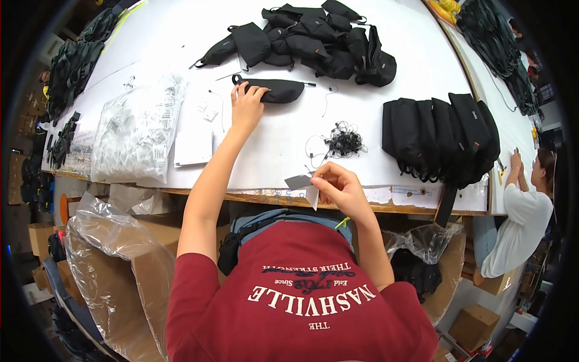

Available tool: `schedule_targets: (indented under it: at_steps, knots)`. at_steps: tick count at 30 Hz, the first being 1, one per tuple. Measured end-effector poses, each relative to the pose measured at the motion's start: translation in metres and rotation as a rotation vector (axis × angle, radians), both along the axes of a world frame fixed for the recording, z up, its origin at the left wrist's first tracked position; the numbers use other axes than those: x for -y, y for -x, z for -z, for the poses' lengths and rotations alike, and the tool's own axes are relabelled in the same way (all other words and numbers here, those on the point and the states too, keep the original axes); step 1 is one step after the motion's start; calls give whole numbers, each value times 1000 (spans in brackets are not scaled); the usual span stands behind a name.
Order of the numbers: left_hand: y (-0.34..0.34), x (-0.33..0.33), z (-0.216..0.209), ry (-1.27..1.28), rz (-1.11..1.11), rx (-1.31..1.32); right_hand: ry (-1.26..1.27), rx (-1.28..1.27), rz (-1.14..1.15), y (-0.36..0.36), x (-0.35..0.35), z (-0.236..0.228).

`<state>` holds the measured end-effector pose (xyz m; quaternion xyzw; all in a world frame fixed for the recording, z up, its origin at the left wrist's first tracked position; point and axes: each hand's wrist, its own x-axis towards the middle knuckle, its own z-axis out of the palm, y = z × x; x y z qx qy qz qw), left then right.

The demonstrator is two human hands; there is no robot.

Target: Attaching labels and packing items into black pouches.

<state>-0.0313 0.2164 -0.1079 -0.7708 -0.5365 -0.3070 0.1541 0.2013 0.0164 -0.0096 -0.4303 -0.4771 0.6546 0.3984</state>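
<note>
My left hand [247, 104] reaches across the white table, its fingers curled over the left end of a small black zip pouch [280, 90]. The pouch lies flat, apart from the pile behind it. Close to the table's front edge, my right hand [339, 186] pinches a folded grey-and-white card tag [300, 182] between thumb and fingertips. Just beyond that hand lies a tangle of thin black strings [345, 140]. Single strings lie on either side of the pouch.
Black pouches [313, 39] are heaped at the back, and several stand in a row [437, 136] at right. To the left are a clear bag of labelled packets [136, 133] and a white card stack [193, 148]. Another person [518, 211] works at far right.
</note>
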Motion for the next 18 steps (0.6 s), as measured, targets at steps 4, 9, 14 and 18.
schedule_targets:
  at_steps: [4,9,14,18]
  knots:
    - [-17,2,-51,278,61,373,50,39,28,-10,2,3]
    - [2,24,-8,759,40,606,101,25,-58,-12,1,9]
    - [-8,90,-24,523,233,440,100,39,-47,-15,-2,17]
    - [-29,129,-24,438,289,97,100,79,-51,-12,-6,18]
